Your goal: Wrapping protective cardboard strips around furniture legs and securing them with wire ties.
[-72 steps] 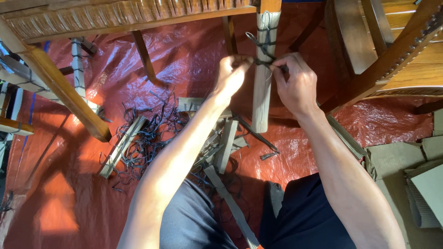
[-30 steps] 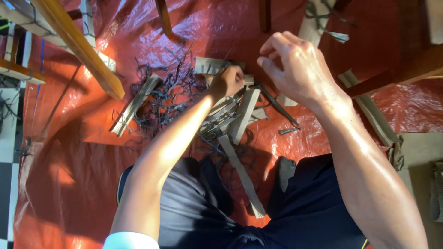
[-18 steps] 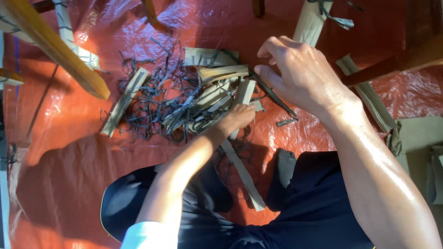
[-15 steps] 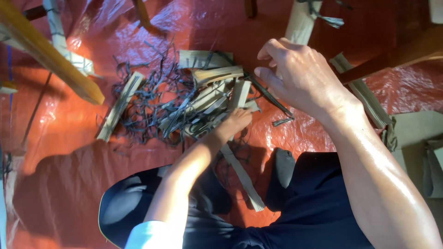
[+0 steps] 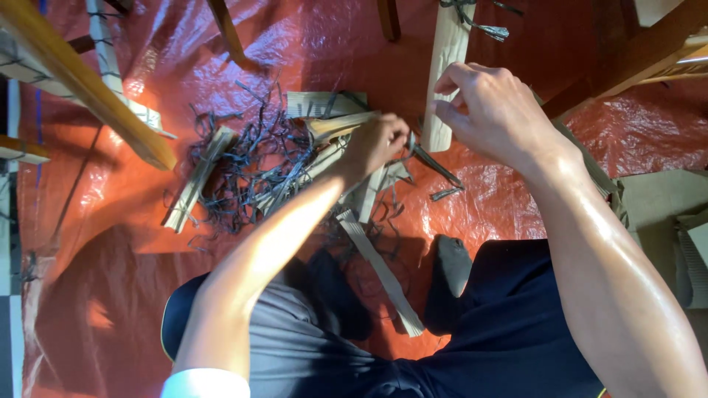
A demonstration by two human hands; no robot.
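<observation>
My left hand (image 5: 377, 141) reaches down into a pile of tan cardboard strips (image 5: 324, 158) tangled with black string (image 5: 243, 158) on the orange tarp (image 5: 147, 243). Its fingers are closed on the end of one folded strip (image 5: 332, 127). My right hand (image 5: 493, 110) hovers higher, fingers curled and pinched beside a wooden chair leg wrapped in cardboard (image 5: 447, 66) and tied with black string. Whether it holds anything is unclear. A long loose strip (image 5: 380, 269) lies by my knees.
A slim dark tool (image 5: 434, 163) lies on the tarp under my right hand. Wooden furniture legs (image 5: 88, 85) slant in at top left, and more wood (image 5: 641, 51) at top right. Flat cardboard pieces (image 5: 664, 214) lie at the right edge.
My left hand left the wrapped chair leg, dropped to the strip pile and closed on a strip. My right hand stayed raised by the leg. The view tilted down.
</observation>
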